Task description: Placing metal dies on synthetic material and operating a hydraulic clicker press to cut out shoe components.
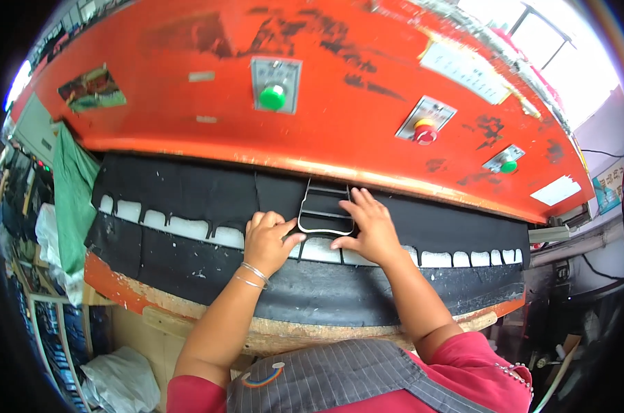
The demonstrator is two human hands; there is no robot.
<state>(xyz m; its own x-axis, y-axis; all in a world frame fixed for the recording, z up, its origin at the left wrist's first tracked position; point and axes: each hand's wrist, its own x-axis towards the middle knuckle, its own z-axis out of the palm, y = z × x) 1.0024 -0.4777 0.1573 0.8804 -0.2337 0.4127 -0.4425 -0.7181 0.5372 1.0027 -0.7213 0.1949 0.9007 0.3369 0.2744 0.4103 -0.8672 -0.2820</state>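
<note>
Black sheeting (429, 217) lies beneath a metal frame (326, 213) below the orange press (339, 124); the right hand (370, 230) spreads loosely at its right, the left hand (267, 241) near-left, grip unclear. Flat placement tight beside the white gaps (228, 237) looks wisest.

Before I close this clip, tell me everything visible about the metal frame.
The frame looks like dark, thin-walled metal, with a paler near rim, rounded near corners and crossbars inside. It lies on black material by the orange machine's lower edge; its far end is hard to make out. The left hand is at its near left corner, contact unclear; the right hand's fingertips meet its right side.
</note>
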